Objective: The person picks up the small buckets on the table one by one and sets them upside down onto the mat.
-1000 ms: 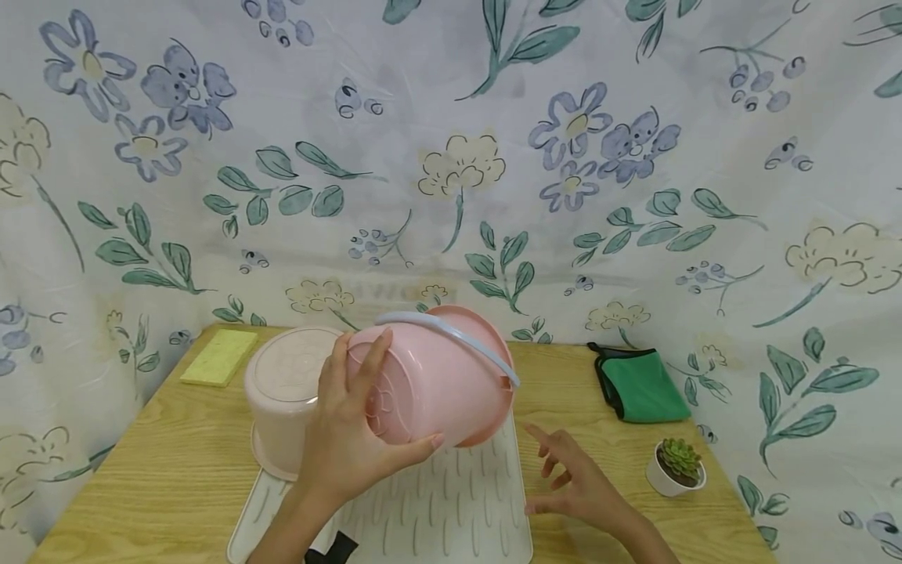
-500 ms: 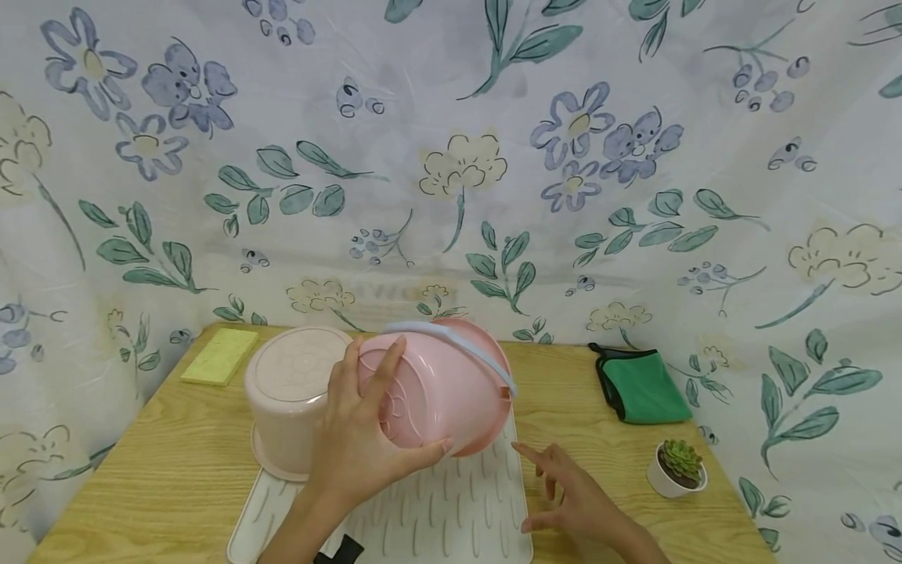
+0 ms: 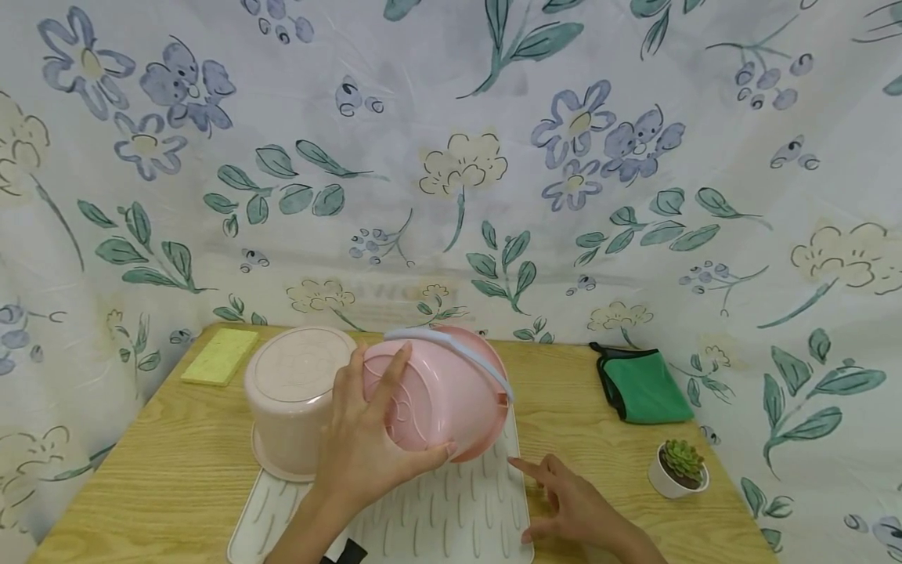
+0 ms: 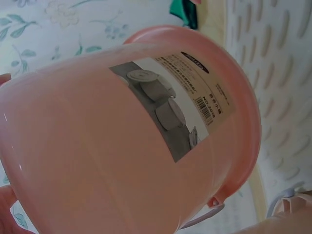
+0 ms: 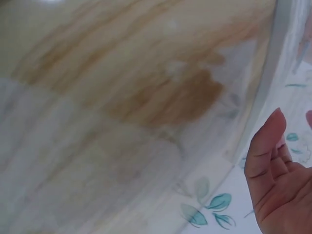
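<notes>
A pink bucket (image 3: 458,392) with a pale blue handle (image 3: 470,354) is tilted on its side above the ribbed white mat (image 3: 451,509), its mouth turned away to the right. My left hand (image 3: 366,446) grips it around the base, thumb below and fingers over the top. In the left wrist view a printed label (image 4: 170,102) shows on the side of the bucket. Just right of the mat, my right hand (image 3: 574,501) holds nothing, its index finger extended toward the bucket and apart from it. Beside the left hand stands a cream bucket (image 3: 292,415), upside down.
A yellow sponge cloth (image 3: 220,356) lies at the back left of the wooden table (image 3: 141,454). At the right are a folded green cloth (image 3: 647,385) with black edging and a small potted succulent (image 3: 679,468). A floral curtain (image 3: 451,196) hangs behind.
The pink bucket has come down and slightly to the right in my left hand, nearer the mat. My right hand has shifted a little down and left.
</notes>
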`<state>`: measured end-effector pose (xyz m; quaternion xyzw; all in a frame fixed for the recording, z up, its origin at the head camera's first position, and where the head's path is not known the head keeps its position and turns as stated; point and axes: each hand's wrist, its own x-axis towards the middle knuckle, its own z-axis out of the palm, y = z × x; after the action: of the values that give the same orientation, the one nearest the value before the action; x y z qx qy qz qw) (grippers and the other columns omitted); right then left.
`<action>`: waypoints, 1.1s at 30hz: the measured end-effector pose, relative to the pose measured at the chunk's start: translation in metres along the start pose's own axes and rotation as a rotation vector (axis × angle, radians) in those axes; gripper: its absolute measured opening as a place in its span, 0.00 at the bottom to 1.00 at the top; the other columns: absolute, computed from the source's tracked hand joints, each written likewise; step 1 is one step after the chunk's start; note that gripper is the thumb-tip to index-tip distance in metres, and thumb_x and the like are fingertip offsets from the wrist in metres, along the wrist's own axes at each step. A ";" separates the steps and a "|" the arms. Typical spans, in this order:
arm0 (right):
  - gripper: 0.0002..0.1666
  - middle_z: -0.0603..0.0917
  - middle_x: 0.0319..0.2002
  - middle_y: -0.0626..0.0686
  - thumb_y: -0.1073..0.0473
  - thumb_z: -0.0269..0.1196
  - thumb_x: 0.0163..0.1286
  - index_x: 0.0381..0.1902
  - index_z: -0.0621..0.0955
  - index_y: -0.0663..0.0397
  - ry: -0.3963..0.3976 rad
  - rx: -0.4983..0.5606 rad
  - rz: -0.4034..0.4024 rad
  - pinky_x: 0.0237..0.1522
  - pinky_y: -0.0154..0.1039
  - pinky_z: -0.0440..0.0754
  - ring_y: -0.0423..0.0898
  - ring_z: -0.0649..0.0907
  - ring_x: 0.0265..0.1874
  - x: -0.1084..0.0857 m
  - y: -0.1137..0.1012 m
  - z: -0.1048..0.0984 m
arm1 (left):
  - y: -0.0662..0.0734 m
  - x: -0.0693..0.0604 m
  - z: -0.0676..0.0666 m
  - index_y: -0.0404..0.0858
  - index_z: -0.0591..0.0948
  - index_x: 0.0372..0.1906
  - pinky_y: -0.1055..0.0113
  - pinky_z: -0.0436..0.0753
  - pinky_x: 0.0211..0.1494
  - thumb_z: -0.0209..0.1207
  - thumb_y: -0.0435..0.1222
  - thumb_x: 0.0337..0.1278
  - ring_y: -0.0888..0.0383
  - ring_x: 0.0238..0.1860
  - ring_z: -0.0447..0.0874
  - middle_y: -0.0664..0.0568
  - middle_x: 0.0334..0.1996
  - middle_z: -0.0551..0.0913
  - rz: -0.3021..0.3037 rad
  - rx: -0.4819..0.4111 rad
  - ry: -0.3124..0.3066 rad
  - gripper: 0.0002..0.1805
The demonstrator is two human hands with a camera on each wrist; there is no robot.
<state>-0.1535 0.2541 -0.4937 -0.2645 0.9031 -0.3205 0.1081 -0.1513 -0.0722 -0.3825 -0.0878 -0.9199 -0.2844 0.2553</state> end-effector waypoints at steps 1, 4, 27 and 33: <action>0.53 0.68 0.34 0.47 0.37 0.74 0.51 0.74 0.68 0.41 -0.009 -0.010 0.005 0.24 0.25 0.65 0.30 0.65 0.22 0.000 0.001 0.001 | 0.000 0.000 0.001 0.70 0.54 0.76 0.31 0.78 0.41 0.74 0.70 0.16 0.42 0.71 0.58 0.41 0.75 0.54 -0.005 0.004 -0.006 0.68; 0.52 0.66 0.34 0.46 0.35 0.72 0.52 0.74 0.68 0.39 -0.035 -0.029 0.027 0.25 0.26 0.67 0.30 0.65 0.23 -0.001 0.003 0.003 | 0.001 -0.001 0.003 0.70 0.54 0.76 0.32 0.79 0.40 0.74 0.70 0.17 0.42 0.71 0.58 0.41 0.76 0.53 -0.018 0.014 -0.021 0.68; 0.51 0.62 0.34 0.43 0.31 0.71 0.51 0.70 0.73 0.44 -0.013 -0.155 0.033 0.25 0.26 0.58 0.32 0.58 0.24 -0.005 0.008 0.008 | 0.001 -0.007 0.018 0.72 0.52 0.76 0.25 0.72 0.49 0.70 0.74 0.20 0.32 0.74 0.51 0.40 0.77 0.50 -0.055 0.061 -0.107 0.66; 0.51 0.63 0.34 0.43 0.30 0.70 0.51 0.71 0.72 0.43 -0.027 -0.135 0.073 0.25 0.28 0.58 0.33 0.60 0.24 -0.006 0.008 0.007 | 0.003 -0.008 0.025 0.71 0.53 0.76 0.25 0.71 0.52 0.68 0.76 0.19 0.32 0.75 0.50 0.38 0.77 0.51 -0.058 0.092 -0.114 0.66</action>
<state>-0.1486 0.2587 -0.5040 -0.2422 0.9303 -0.2510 0.1137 -0.1539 -0.0551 -0.4029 -0.0655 -0.9472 -0.2436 0.1980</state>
